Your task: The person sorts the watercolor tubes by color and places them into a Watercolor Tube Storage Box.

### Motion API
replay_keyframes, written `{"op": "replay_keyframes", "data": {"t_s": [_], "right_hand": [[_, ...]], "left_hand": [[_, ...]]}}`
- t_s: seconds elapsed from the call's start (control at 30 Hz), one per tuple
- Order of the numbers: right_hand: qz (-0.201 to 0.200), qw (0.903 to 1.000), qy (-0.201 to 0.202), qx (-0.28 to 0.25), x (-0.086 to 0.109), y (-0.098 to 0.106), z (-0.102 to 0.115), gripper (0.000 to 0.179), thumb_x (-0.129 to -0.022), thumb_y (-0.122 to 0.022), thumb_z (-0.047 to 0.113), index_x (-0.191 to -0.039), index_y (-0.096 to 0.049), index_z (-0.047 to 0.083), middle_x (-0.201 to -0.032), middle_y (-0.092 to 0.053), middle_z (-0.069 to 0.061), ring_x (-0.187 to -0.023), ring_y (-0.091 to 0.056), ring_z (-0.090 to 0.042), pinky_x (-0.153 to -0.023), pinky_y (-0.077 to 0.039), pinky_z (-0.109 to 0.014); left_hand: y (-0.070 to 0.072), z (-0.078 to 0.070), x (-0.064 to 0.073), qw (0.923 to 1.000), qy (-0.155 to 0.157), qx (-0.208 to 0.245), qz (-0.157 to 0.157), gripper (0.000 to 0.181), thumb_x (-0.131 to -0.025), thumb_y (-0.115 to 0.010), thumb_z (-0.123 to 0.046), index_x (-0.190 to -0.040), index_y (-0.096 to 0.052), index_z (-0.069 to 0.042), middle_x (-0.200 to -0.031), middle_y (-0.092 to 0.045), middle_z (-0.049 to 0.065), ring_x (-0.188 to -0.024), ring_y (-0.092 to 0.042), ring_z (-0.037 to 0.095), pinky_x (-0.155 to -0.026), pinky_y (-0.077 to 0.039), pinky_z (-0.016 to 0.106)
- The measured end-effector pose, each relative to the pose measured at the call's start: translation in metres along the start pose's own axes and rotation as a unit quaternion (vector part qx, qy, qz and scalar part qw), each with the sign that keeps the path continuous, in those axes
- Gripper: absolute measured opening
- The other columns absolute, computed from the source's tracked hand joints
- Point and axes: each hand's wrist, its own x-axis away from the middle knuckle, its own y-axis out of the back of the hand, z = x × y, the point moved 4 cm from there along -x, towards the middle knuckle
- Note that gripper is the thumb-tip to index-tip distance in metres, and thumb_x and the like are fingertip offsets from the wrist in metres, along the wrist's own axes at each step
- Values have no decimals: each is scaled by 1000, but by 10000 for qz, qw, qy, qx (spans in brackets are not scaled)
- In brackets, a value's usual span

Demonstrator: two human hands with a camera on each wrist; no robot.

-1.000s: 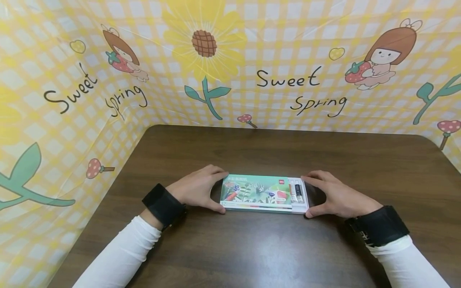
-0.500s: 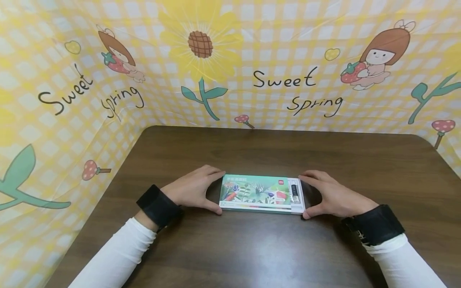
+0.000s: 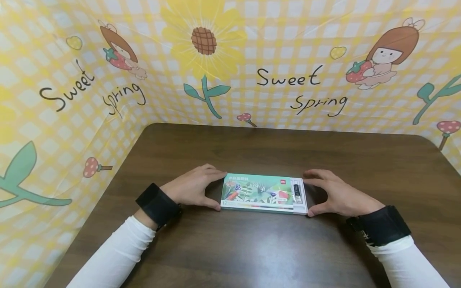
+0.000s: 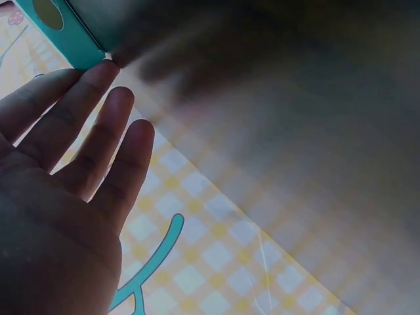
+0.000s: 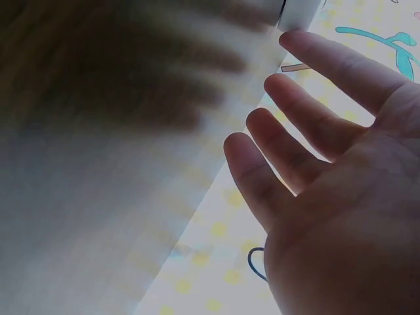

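Note:
In the head view a flat paint box (image 3: 257,194) lies on the table, its green printed sleeve showing plants and a carrot. From the sleeve's right end juts a white tray (image 3: 304,200) with a dark-labelled tube (image 3: 297,193) in it. My left hand (image 3: 192,187) spans the left end, fingertips by the far corner and thumb beside the near one. The left wrist view shows its fingers fairly straight, one tip at the box's green corner (image 4: 85,56). My right hand (image 3: 336,194) spans the tray's right end, its fingers extended and spread in the right wrist view.
The brown wooden table (image 3: 259,248) has rounded far corners. A yellow checked cloth (image 3: 281,44) with flower and cartoon prints stands along its back and left sides. Black bands (image 3: 158,206) circle both wrists.
The white tray sits a little farther inside the sleeve than one second ago, and less of its contents shows. My left thumb has shifted slightly off the near corner.

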Motion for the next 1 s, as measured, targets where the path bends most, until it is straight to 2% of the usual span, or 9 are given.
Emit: {"op": "replay_keyframes", "data": {"t_s": [0.53,0.83,1.0], "right_hand": [[-57,9999,102,10,-1,-3,3,90,-78,-90,52,-149,-59,5,-161,-43,-22,-146,-38,-46,-111,-39,-70],[-99,9994,316,44,-2,-5,6,91,-79,-90,54,-149,-58,5,-159,-45,-23,-144,-41,-46,-110,-41,-69],[-79,9996,281,49,-3,-5,7,92,-78,-90,54,-150,-58,5,-160,-44,-22,-144,-40,-46,-110,-41,-69]], "left_hand": [[0,-3,-3,9999,-27,-152,43,98,-81,-87,-58,-154,-52,-3,-154,-58,15,-141,-52,29,-117,-46,48],[0,-9,-7,9998,-20,-162,98,98,-82,-86,-59,-154,-52,-3,-154,-58,15,-142,-51,29,-118,-45,48],[0,-11,-8,9998,-38,-177,111,98,-82,-86,-58,-154,-51,-3,-154,-58,15,-141,-51,29,-117,-46,47]]}}
